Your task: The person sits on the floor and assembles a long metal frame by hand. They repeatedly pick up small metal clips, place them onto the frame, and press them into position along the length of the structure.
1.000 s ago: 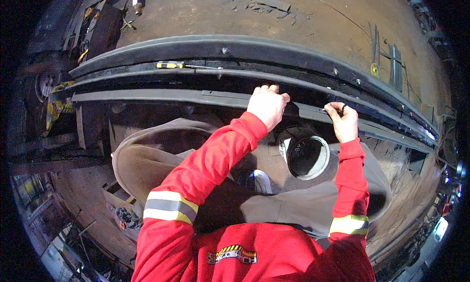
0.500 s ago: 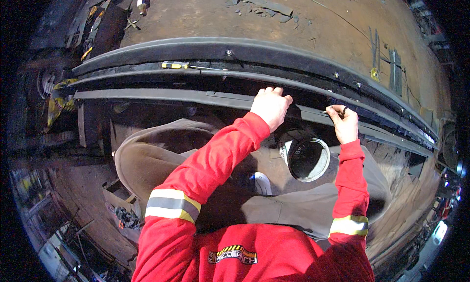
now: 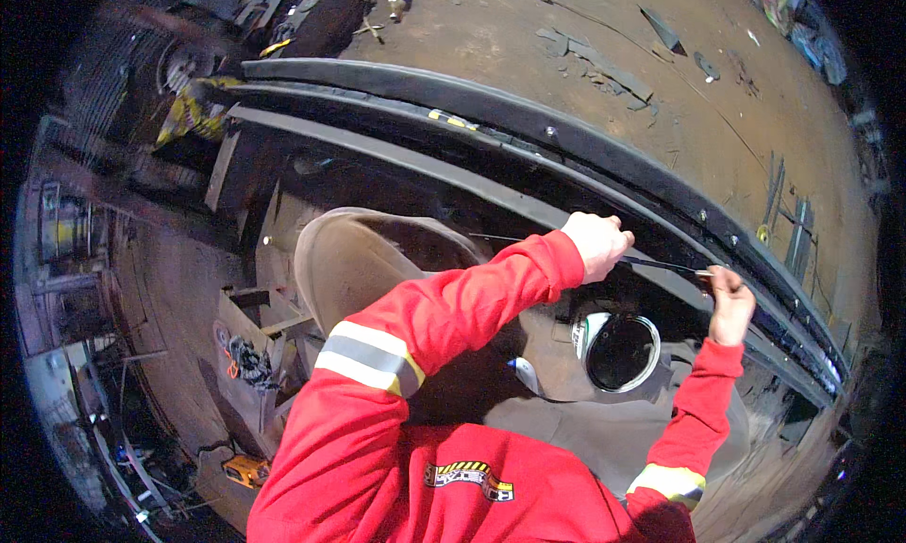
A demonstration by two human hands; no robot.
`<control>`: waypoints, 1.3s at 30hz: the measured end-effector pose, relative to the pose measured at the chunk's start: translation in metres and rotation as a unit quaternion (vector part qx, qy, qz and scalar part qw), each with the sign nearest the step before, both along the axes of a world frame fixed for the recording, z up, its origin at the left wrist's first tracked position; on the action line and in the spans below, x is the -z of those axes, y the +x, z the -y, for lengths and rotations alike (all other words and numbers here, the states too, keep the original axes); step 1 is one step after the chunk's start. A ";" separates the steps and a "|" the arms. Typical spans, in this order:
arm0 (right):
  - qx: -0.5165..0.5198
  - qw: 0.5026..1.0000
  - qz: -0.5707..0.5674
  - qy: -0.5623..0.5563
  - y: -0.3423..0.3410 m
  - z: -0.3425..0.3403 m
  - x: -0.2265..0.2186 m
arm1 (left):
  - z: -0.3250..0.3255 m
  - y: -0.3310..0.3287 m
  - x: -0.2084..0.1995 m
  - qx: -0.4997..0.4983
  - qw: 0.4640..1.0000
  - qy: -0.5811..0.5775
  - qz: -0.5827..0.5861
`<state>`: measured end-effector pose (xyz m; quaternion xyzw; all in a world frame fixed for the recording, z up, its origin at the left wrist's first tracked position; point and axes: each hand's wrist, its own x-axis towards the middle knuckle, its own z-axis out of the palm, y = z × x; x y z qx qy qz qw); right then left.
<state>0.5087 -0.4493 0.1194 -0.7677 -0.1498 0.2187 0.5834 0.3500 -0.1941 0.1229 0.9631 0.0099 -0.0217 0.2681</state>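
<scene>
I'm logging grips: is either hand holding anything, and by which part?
The left hand appears closed around a thin dark rod, partway along it. The right hand is at the rod's right end; its exact contact is too small to tell.

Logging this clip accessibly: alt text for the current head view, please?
A person's left hand and right hand appear to hold a thin dark rod or cord between them at long dark rails; nearer the body is an open bucket.

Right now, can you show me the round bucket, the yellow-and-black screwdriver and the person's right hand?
Round bucket [image 3: 586, 332]: head view, on its white outer side.
Yellow-and-black screwdriver [image 3: 453, 119]: head view, on its handle.
Right hand [image 3: 732, 307]: head view, on the middle of the hand.
</scene>
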 end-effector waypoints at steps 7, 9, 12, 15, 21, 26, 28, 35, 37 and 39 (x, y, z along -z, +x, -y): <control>0.025 0.900 -0.196 0.388 0.023 0.049 -0.057 | -0.116 -0.081 -0.162 -0.032 0.922 -0.020 0.385; 0.006 0.880 -0.208 0.428 0.045 0.073 -0.039 | -0.176 -0.153 -0.173 -0.320 0.885 0.131 0.313; -0.022 0.847 -0.348 0.400 0.076 0.089 -0.011 | -0.215 -0.253 -0.205 -0.231 0.739 -0.233 0.588; -0.021 0.874 -0.327 0.360 0.078 0.085 0.003 | -0.236 -0.339 -0.183 -0.206 0.658 -0.338 0.641; -0.005 0.893 -0.348 0.285 0.062 0.075 0.005 | -0.237 -0.461 -0.103 -0.375 0.420 -0.375 0.736; 0.065 0.917 -0.325 0.223 0.033 0.069 0.026 | -0.210 -0.447 -0.002 -0.513 0.519 -0.326 0.601; 0.031 0.919 -0.320 0.226 0.017 0.057 0.030 | -0.199 -0.444 0.067 -0.588 0.591 -0.287 0.471; 0.078 0.919 -0.329 0.203 0.004 0.056 0.025 | -0.111 -0.433 0.287 -0.743 0.656 -0.120 0.057; 0.062 0.921 -0.331 0.197 -0.004 0.054 0.021 | -0.093 -0.428 0.299 -0.748 0.650 -0.135 -0.007; 0.106 0.927 -0.301 0.198 -0.004 0.062 0.027 | -0.080 -0.409 0.298 -0.757 0.652 0.003 -0.042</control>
